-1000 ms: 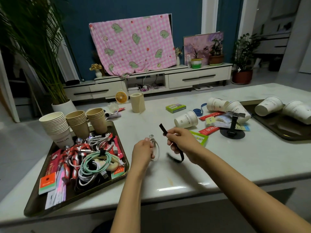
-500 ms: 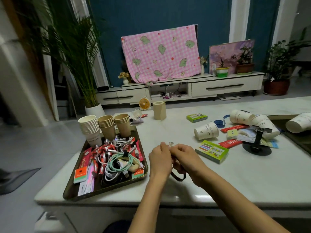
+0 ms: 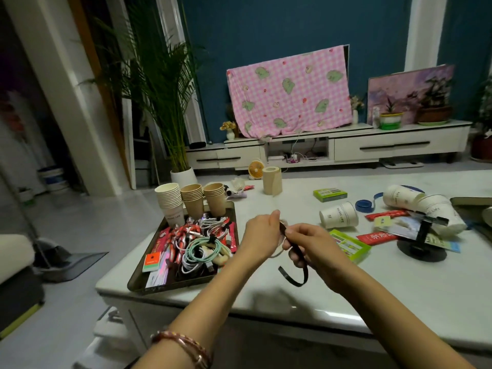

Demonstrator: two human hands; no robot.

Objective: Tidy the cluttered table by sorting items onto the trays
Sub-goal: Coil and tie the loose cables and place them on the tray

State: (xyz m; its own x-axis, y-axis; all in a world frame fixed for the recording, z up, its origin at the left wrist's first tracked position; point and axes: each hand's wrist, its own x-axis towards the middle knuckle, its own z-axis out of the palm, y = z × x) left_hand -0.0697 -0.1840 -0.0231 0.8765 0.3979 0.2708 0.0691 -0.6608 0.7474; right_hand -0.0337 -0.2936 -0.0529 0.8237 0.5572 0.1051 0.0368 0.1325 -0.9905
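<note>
One white cable coil (image 3: 279, 253) sat gripped in the left fingers (image 3: 274, 217); the right fingers (image 3: 296, 230) pinched one black strap (image 3: 301, 278). Right of them lay three cups (image 3: 339, 215), nearest reading MUSIC LIFE.

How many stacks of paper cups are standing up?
3, in a row at the tray's far end: white stack left, brown stack middle, second brown stack right. None seem hidden.

Single view: wide-angle camera worn on the person's head, facing forward and down across the desk (image 3: 431, 288), close above the left hand (image 3: 259, 235) and right hand (image 3: 316, 249), blue wall (image 3: 266, 27) beyond.
</note>
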